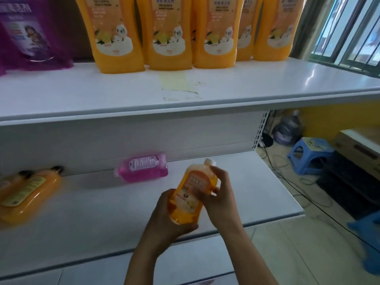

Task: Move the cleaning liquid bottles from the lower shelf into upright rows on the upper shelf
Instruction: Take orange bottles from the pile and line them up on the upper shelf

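Note:
I hold an orange bottle (190,188) with a white cap above the lower shelf (102,219), tilted with its cap up and to the right. My left hand (164,221) grips its base from below. My right hand (218,194) grips its upper side near the neck. A pink bottle (144,168) lies on its side at the back of the lower shelf. Two orange bottles (26,192) with dark caps lie at the left. Several orange bottles (168,31) stand upright in a row at the back of the upper shelf (267,85).
A purple refill pouch (26,33) stands at the upper shelf's left. A yellowish stain (178,85) marks the upper shelf's middle. To the right, on the floor, are a blue stool (308,155), cables, a water jug (287,128) and a wooden box (357,147). A window is at top right.

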Available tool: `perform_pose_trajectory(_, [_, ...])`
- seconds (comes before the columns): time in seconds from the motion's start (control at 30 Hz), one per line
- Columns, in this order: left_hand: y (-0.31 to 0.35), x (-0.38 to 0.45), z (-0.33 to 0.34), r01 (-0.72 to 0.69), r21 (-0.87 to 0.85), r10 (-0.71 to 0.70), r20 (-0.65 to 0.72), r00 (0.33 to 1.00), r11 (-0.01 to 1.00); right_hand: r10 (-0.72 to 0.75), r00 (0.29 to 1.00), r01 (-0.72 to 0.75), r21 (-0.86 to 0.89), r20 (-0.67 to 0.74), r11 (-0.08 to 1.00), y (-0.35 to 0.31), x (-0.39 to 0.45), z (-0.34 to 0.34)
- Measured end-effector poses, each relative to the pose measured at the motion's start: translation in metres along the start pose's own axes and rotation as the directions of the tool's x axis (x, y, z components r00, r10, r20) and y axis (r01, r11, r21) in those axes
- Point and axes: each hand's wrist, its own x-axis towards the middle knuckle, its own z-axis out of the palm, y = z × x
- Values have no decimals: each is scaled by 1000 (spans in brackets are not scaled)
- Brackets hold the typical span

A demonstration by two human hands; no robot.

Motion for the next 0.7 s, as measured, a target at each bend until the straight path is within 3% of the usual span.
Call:
perform_pose_trajectory(0.07, [10,-10,-3,-26,-18,25,-28,999,1000,11,1000,-11,21,-12,1000,-13,-1,-7])
perform_pose_trajectory(0.17, [32,-25,-2,-90,-2,90,-74,993,996,69,995,-80,186,67,979,-29,-5,-25])
perform_pose_trajectory(0.4, [74,-57,34,-97,-273,84,-59,995,957,48,992,-75,227,120,971,-63,-29,-78])
perform_pose_trajectory(0.53, [95,-77,73,-71,-253,82,33,996,965,99,982,-134,233,159,963,-72,-47,-114])
perform_pose_trajectory(0.7, [107,-99,107,-100,-286,90,-47,995,953,111,986,-140,254,124,957,-81,-68,-136])
